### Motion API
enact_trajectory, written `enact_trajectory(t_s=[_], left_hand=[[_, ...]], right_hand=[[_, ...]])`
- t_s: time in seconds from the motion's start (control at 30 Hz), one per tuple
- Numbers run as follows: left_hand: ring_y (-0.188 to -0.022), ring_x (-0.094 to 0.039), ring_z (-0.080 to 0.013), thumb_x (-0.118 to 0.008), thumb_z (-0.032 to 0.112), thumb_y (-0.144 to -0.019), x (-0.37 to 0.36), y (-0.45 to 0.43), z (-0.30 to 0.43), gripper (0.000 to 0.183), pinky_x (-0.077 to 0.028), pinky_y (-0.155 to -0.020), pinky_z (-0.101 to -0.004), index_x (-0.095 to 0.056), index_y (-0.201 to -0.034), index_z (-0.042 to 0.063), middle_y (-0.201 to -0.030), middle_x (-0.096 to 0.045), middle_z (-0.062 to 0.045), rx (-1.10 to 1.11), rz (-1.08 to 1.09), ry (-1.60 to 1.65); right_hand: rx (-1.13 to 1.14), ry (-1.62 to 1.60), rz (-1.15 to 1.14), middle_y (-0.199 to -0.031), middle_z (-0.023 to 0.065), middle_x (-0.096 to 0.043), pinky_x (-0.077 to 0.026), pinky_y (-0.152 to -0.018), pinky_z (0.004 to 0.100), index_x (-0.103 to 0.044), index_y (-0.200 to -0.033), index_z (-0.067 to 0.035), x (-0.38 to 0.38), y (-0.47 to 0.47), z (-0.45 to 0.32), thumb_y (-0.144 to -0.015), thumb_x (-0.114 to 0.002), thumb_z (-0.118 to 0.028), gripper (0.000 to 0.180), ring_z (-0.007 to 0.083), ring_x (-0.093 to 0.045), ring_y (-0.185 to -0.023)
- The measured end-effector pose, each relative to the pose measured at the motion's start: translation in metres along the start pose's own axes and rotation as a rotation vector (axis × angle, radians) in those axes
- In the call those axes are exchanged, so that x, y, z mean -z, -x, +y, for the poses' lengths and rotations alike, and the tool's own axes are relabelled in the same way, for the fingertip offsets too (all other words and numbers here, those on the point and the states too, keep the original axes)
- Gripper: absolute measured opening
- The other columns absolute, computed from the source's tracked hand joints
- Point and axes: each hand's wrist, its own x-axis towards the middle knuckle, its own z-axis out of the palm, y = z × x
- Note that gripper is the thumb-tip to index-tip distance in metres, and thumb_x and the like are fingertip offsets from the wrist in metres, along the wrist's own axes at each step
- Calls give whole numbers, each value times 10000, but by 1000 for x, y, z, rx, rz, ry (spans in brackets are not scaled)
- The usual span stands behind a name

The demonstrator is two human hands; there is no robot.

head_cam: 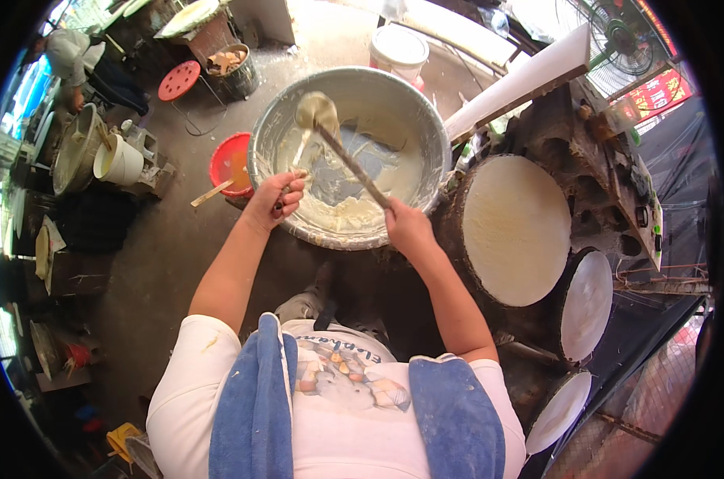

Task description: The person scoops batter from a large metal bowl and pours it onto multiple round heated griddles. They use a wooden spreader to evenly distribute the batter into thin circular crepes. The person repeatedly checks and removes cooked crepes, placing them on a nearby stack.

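A large grey metal basin [260, 129] stands in front of me, with pale, thick batter [344, 218] smeared over its bottom and walls. My right hand [411, 226] grips the long handle of a ladle [362, 173] at the basin's near right rim. The ladle's batter-coated bowl [317, 111] is over the far left part of the basin. At the near left rim, my left hand [276, 200] is curled around a thin tool, mostly hidden by the fingers. A whitish strip [302, 148] runs between that hand and the ladle's bowl; I cannot tell whether it is batter or part of the tool.
A red bucket [224, 155] with a wooden stick [212, 193] stands left of the basin. Round pale griddles [517, 230] line my right. Behind the basin are a lidded white bucket [399, 49] and a slanting board [517, 81]. A person [80, 60] is at the far left.
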Motion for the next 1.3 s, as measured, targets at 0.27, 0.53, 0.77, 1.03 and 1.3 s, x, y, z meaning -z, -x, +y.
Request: enact_trajectory(t_s=[0.27, 0.53, 0.77, 1.03, 1.3], left_hand=[[-442, -377, -50, -463, 164, -929, -65, 81, 38, 181, -307, -334, -189, -449, -1023, 10, -683, -446, 11, -183, 124, -156], [-412, -271, -29, -367, 173, -979, 26, 53, -24, 162, -214, -329, -185, -384, -858, 68, -609, -343, 53, 325, -37, 462], [-362, -227, -49, -347, 233, -989, -29, 75, -10, 234, -176, -261, -200, -422, -823, 86, -534, -268, 50, 428, -106, 311], [-402, -257, -41, -359, 178, -981, -235, 69, -47, 292, -203, -265, -206, -451, -1135, -52, -669, -342, 22, 464, -338, -113], [-463, -349, -74, -317, 155, -987, -479, 22, -236, 320, -294, -310, -234, -347, -1181, -98, -731, -361, -18, 912, -735, 128]], right_hand=[[254, 208, 298, -786, 109, -556, -497, -577, 395, -558, -1188, -141, 39, 48, 4, -802, -536, -76, 392, 292, -605, -676], [245, 28, 597, -804, 114, -560, -489, -566, 366, -552, -1169, -73, 33, 102, 17, -838, -549, -39, 333, 294, -590, -652], [-300, -1031, 564, -663, 89, -544, -451, -477, 293, -493, -1062, -22, -7, 154, 20, -896, -497, -105, 186, 137, -544, -544], [-425, -1404, 1268, -675, 46, -500, -478, -449, 260, -428, -996, -37, 19, 283, 129, -944, -416, -109, 90, 111, -506, -503], [-867, -462, 1094, -764, 242, -609, -484, -576, 470, -401, -1229, -5, 45, 445, 328, -904, -454, -138, 355, 405, -605, -652]])
